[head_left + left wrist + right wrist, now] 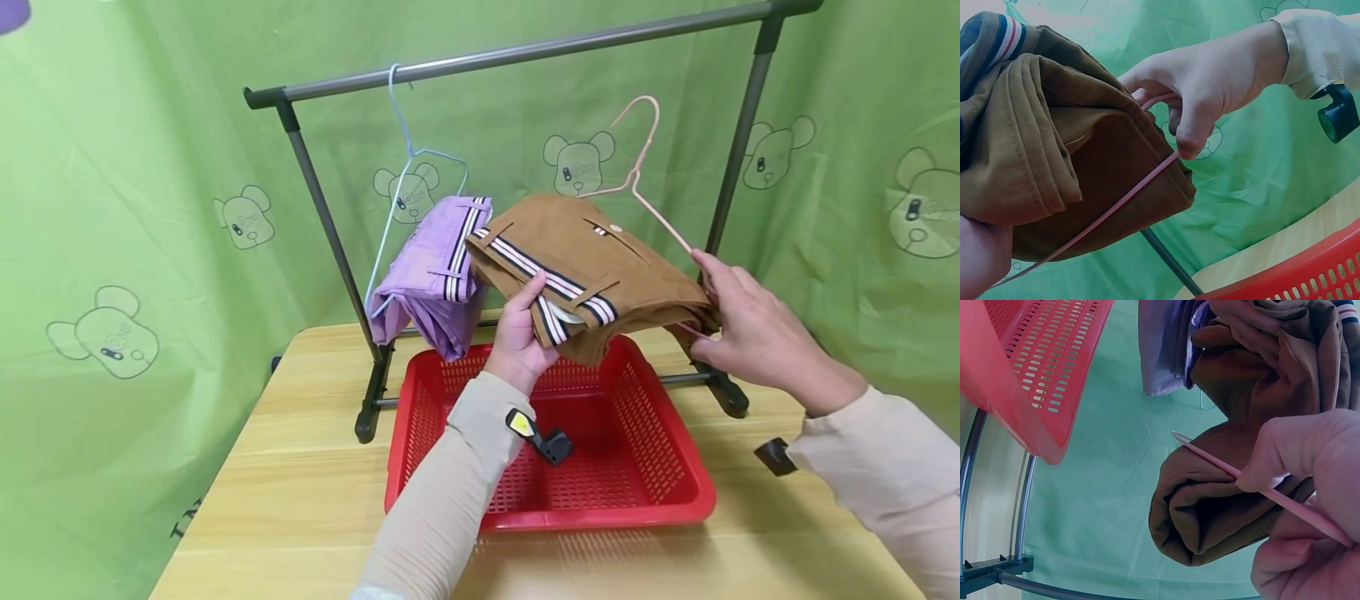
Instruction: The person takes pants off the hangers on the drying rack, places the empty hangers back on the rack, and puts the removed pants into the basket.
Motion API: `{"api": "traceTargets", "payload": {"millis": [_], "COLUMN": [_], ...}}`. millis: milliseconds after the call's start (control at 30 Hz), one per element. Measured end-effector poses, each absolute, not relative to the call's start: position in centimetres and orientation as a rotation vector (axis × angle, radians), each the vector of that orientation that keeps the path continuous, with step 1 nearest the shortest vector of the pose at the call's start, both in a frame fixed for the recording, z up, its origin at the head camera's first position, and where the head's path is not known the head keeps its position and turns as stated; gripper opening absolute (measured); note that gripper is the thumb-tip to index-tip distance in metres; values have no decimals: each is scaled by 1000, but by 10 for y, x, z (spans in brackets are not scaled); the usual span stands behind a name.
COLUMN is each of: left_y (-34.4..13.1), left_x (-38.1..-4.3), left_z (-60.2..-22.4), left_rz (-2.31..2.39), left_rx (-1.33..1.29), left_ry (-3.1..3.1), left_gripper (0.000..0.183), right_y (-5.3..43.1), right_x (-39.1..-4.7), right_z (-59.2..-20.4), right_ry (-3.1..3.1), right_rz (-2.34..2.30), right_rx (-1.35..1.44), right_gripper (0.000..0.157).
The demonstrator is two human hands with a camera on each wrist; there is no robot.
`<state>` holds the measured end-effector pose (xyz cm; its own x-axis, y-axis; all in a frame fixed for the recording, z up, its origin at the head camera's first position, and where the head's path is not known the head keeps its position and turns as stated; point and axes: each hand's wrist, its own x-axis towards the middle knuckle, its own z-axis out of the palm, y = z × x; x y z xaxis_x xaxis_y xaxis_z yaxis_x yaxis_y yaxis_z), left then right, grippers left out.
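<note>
Brown trousers (577, 250) with a striped waistband hang folded over the lower bar of a pink hanger (663, 220), above a red basket. My left hand (521, 337) grips the trousers at the waistband, its thumb on top of the striped edge. My right hand (757, 329) holds the hanger at its right corner. The right wrist view shows the right thumb and fingers around the pink wire, close beside the rolled brown cloth (1210, 519). In the left wrist view the lower bar (1129, 196) runs across the folded cloth. The hanger's hook stands free below the rack's rail.
A grey clothes rack (525, 57) stands on the wooden table (300, 467). Purple trousers (438, 258) hang on a blue hanger (405, 125) at its left. The red basket (600, 521) sits in front of the rack, under both hands. Green curtain (187, 125) lies behind.
</note>
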<state>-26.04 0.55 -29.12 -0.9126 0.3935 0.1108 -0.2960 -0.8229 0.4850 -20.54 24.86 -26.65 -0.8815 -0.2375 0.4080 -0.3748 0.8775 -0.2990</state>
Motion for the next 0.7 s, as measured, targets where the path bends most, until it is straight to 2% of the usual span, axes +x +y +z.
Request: {"api": "traceTargets", "payload": {"millis": [367, 700], "left_y": [6, 6], "left_x": [-260, -259], "left_z": [-287, -284], "left_rz": [2674, 2684], "left_rx": [337, 326], "left_ry": [640, 645], "left_gripper": [20, 18], "right_y": [250, 252], "right_x": [-204, -205], "right_z": [-264, -265], "right_ry": [-2675, -2669], "right_rz": [561, 566], "right_rx": [479, 465], "right_gripper": [118, 116]}}
